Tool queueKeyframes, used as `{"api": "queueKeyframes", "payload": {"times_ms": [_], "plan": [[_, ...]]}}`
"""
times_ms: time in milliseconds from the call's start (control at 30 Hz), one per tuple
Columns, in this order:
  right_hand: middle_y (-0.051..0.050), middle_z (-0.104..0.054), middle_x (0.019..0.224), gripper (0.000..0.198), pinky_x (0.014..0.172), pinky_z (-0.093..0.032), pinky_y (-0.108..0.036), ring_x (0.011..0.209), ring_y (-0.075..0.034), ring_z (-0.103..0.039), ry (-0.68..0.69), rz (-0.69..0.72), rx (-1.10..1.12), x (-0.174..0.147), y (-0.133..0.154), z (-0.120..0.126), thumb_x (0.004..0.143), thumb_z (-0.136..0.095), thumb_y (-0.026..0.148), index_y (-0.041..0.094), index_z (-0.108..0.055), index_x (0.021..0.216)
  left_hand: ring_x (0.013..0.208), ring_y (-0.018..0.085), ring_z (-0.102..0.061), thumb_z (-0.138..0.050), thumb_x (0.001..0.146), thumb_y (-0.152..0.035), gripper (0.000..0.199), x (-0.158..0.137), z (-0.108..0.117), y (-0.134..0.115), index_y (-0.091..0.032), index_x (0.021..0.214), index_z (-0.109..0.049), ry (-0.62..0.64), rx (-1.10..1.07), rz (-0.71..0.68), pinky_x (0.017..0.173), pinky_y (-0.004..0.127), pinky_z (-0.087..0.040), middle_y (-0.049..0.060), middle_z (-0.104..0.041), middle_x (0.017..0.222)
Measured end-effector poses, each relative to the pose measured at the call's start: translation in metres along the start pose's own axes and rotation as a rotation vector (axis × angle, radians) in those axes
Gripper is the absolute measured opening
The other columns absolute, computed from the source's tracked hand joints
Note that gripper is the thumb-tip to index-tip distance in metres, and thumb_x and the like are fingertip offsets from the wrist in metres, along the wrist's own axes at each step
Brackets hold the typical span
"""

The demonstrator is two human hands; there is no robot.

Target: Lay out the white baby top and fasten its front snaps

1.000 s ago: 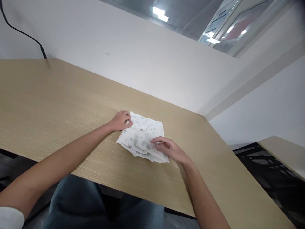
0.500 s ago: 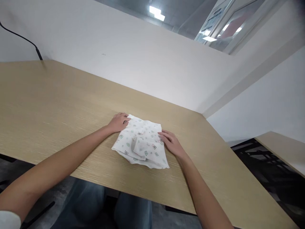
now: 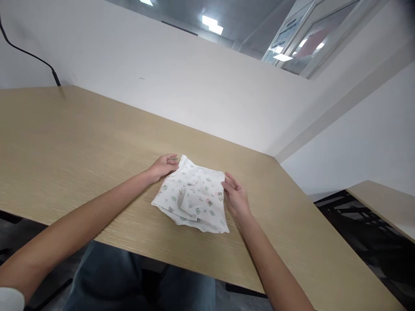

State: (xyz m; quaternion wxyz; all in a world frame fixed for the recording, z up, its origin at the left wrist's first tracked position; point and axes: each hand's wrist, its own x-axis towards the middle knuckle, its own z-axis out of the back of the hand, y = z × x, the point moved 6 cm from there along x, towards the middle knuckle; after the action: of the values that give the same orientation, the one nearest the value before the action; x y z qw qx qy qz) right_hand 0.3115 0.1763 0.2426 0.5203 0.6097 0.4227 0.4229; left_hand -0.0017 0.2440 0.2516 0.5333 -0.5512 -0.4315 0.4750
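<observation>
A white cloth [image 3: 201,185] printed with small green, dark and pink figures lies in layers on the table, a crumpled flap in its middle. Its upper left corner stands up a little. At the cloth's left edge is my left hand [image 3: 162,167], open, its fingers stretched forward and the thumb tip touching or almost touching the fabric. My right hand [image 3: 237,198] is beside the upper right edge, fingers apart, with the thumb against the border. Whether any fingertips lie under the cloth I cannot tell.
The wooden table [image 3: 106,142] meets a white partition [image 3: 181,82] at the back. A black cable [image 3: 32,55] runs down at the far left. Right of the table stands another pale tabletop [image 3: 382,198] with a dark frame below. My legs [image 3: 106,276] are under the front edge.
Both hands have shifted off the cloth's top surface to its side edges, and the right fingers have spread. The cloth's upper left corner has risen. The view has tilted slightly up.
</observation>
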Motion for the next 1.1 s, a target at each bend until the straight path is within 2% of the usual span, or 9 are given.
{"api": "queueKeyframes", "payload": {"times_ms": [133,200,300,400,600,733,900,1000,1100], "plan": [[-0.009,-0.073,0.122,0.065,0.094,-0.061,-0.04,0.115,-0.027,-0.068,0.065,-0.039,0.004,-0.004,0.003,-0.006,0.071,-0.081,0.03,0.026,-0.061,0.133,0.096,0.023,-0.069,-0.076,0.077,-0.024,0.091,-0.003,-0.008,0.001,-0.018,0.159,-0.036,0.096,0.144,-0.04,0.076,0.033,-0.055,0.016,-0.07,0.123],[-0.008,-0.074,0.118,0.067,0.093,-0.061,-0.039,0.113,-0.026,-0.069,0.092,-0.08,0.016,-0.004,0.001,-0.007,0.071,-0.08,0.028,0.026,-0.059,0.135,0.089,0.02,-0.066,-0.07,0.078,-0.019,0.085,-0.003,-0.008,-0.002,-0.017,0.157,-0.039,0.058,0.295,-0.161,0.078,0.032,-0.053,0.01,-0.073,0.106],[-0.006,-0.076,0.109,0.071,0.089,-0.062,-0.037,0.105,-0.025,-0.071,0.113,-0.157,0.03,-0.003,-0.004,-0.005,0.069,-0.079,0.024,0.026,-0.057,0.136,0.074,0.015,-0.059,-0.06,0.077,-0.013,0.081,-0.003,-0.009,-0.008,-0.015,0.156,-0.042,0.005,0.424,-0.321,0.076,0.03,-0.05,0.0,-0.066,0.08],[-0.006,-0.077,0.106,0.071,0.081,-0.063,-0.039,0.097,-0.026,-0.073,0.117,-0.185,0.026,-0.002,-0.006,-0.003,0.069,-0.079,0.024,0.026,-0.058,0.136,0.068,0.013,-0.056,-0.057,0.077,-0.014,0.081,-0.001,-0.009,-0.008,-0.016,0.156,-0.041,0.007,0.279,-0.285,0.068,0.027,-0.048,-0.002,-0.063,0.079],[-0.006,-0.074,0.116,0.066,0.088,-0.06,-0.042,0.107,-0.027,-0.069,0.151,-0.145,0.097,-0.003,0.009,-0.01,0.068,-0.08,0.029,0.028,-0.061,0.131,0.078,0.014,-0.064,-0.057,0.075,-0.015,0.088,-0.004,-0.007,-0.014,-0.019,0.159,-0.033,0.037,-0.105,-0.115,0.068,0.026,-0.049,0.008,-0.072,0.108],[-0.003,-0.073,0.11,0.062,0.096,-0.055,-0.044,0.11,-0.026,-0.065,0.257,-0.023,0.145,-0.012,0.037,-0.015,0.067,-0.079,0.03,0.032,-0.065,0.127,0.089,0.018,-0.068,-0.065,0.074,-0.022,0.103,-0.019,-0.008,-0.041,-0.029,0.165,-0.016,0.255,-0.151,-0.199,0.079,0.031,-0.052,0.006,-0.074,0.112],[0.001,-0.055,0.06,0.033,0.09,-0.051,-0.052,0.08,-0.025,-0.059,0.538,0.03,0.224,-0.03,0.062,-0.018,0.066,-0.075,0.04,0.032,-0.077,0.098,0.102,0.029,-0.069,-0.069,0.077,-0.036,0.088,-0.043,-0.011,-0.064,-0.025,0.159,-0.039,0.6,-0.14,-0.246,0.095,0.046,-0.048,0.008,-0.078,0.091],[-0.002,-0.057,0.063,0.025,0.088,-0.05,-0.051,0.077,-0.024,-0.056,0.575,0.04,0.217,-0.031,0.066,-0.016,0.069,-0.073,0.047,0.03,-0.079,0.086,0.096,0.029,-0.07,-0.067,0.084,-0.045,0.065,-0.044,-0.011,-0.064,-0.021,0.143,-0.06,0.647,-0.086,-0.228,0.095,0.048,-0.048,0.009,-0.076,0.082],[-0.005,-0.067,0.076,0.027,0.087,-0.049,-0.046,0.081,-0.024,-0.059,0.543,0.024,0.055,-0.027,0.062,-0.014,0.073,-0.075,0.051,0.028,-0.08,0.086,0.093,0.026,-0.069,-0.068,0.087,-0.053,0.049,-0.04,-0.014,-0.054,-0.022,0.124,-0.073,0.623,0.137,-0.227,0.089,0.042,-0.049,0.01,-0.075,0.092]]}}
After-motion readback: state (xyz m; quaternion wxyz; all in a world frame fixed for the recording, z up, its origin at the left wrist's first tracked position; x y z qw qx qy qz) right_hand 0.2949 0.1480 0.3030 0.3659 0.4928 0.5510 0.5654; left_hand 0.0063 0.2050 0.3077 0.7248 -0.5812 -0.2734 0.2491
